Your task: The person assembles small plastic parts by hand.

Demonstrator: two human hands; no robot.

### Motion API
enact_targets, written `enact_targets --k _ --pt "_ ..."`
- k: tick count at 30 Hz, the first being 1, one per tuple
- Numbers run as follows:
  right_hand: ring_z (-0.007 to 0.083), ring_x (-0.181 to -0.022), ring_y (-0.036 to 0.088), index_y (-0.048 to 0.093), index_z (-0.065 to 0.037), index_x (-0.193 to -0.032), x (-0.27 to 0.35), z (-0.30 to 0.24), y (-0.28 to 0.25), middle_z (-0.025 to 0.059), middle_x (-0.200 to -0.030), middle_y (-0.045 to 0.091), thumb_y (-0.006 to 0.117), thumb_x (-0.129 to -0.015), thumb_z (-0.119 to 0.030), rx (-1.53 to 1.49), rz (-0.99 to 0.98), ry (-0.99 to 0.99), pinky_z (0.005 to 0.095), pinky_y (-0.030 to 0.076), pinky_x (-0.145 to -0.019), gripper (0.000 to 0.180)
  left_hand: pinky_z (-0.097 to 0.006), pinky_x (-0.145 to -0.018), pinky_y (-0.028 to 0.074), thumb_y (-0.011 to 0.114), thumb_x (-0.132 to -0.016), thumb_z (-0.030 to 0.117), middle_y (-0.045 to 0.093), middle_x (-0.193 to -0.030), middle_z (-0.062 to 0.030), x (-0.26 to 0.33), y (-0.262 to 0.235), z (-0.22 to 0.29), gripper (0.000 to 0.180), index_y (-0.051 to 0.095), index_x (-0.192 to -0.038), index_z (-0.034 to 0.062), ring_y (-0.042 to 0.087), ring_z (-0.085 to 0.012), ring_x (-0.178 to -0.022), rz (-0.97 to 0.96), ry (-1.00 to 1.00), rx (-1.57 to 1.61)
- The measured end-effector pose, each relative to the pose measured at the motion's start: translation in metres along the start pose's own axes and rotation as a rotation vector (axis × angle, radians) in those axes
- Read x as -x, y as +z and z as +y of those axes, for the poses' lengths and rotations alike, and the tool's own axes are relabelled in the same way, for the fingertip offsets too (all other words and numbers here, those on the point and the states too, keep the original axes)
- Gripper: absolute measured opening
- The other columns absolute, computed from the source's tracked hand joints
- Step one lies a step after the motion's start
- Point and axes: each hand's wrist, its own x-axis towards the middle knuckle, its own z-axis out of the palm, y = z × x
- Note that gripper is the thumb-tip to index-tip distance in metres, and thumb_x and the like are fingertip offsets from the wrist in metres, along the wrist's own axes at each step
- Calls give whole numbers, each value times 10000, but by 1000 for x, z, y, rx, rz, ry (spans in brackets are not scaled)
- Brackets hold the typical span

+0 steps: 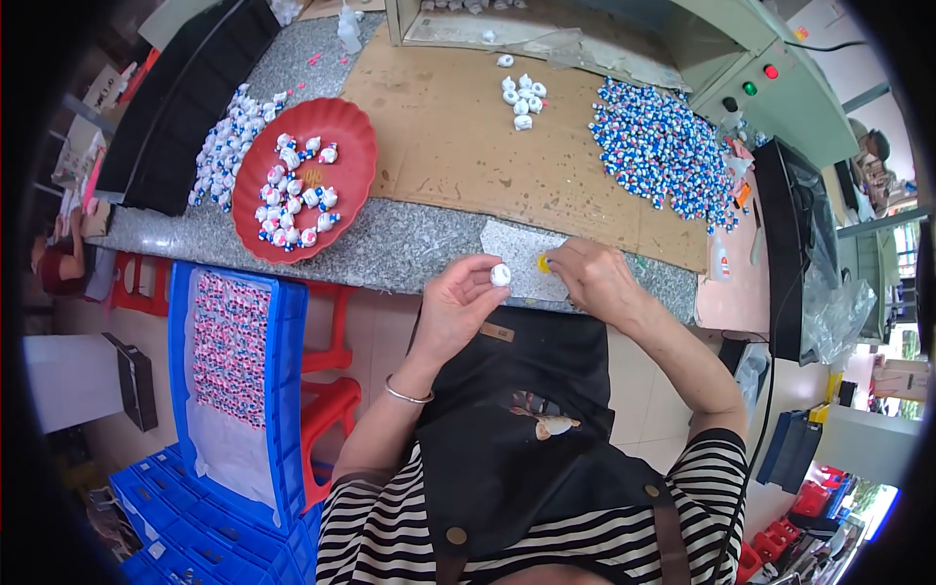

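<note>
Between the thumb and fingers of my left hand (460,300) is a small round white piece (500,275), held just over the near edge of the table. My right hand (597,280) is closed in a pinch at a small round yellow piece (544,263). Whether the fingers grip it or only touch it is hard to make out. A speckled pale sheet (509,240) lies under both hands. Farther back on the brown cardboard (429,146) sits a cluster of similar white pieces (524,95).
A red scalloped tray (363,180) holds white-and-blue figures, with a pile of white pieces (219,161) beside it. At right spreads a large heap of small blue-and-white parts (653,136). A cabinet (760,88) stands behind. Left below is a blue crate (285,390) near red stools (336,400).
</note>
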Motion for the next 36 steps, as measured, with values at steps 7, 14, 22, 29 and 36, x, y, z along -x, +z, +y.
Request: enact_targets --k 7,14,22,29,36 --pt "97 -718 624 698 1 -962 17 -21 -5 67 -821 693 684 -860 -100 -980 133 617 253 491 -608 144 -280 -727 575 705 -742 -69 629 -1029 -135 -7 25 -14 332 628 -1062 -23 665 -205 -863 42 522 -643" --pt "166 -667 644 701 -43 -932 16 -31 -31 79 -758 669 688 -833 -73 -572 158 204 279 488 -592 104 -221 -689 514 574 -915 26 648 -941 -78 -14 26 15 264 627 -1171 -17 636 -109 -780 -369 75 -342" --pt "240 -704 633 693 -39 -914 2 -32 -21 94 -782 644 693 -821 -89 -641 114 101 321 492 -610 106 -221 -653 496 541 -940 67 643 -896 -58 -24 12 31 236 648 -1129 -25 597 -87 -715 -424 -88 -289" --pt "272 -851 647 667 -20 -1032 -13 57 -7 146 -937 662 641 -846 -46 -186 430 239 339 512 -744 190 -235 -696 474 636 -863 57 621 -924 -35 -115 -65 111 187 641 -1036 -12 573 -97 -801 93 409 -919" --pt "321 -802 621 647 -10 -910 -34 121 -21 147 -845 610 578 -750 0 208 259 128 407 512 -683 174 -442 -931 448 631 -781 19 598 -1142 -189 -194 -236 214 342 613 -1123 13 559 -359 -1081 612 590 -1812"
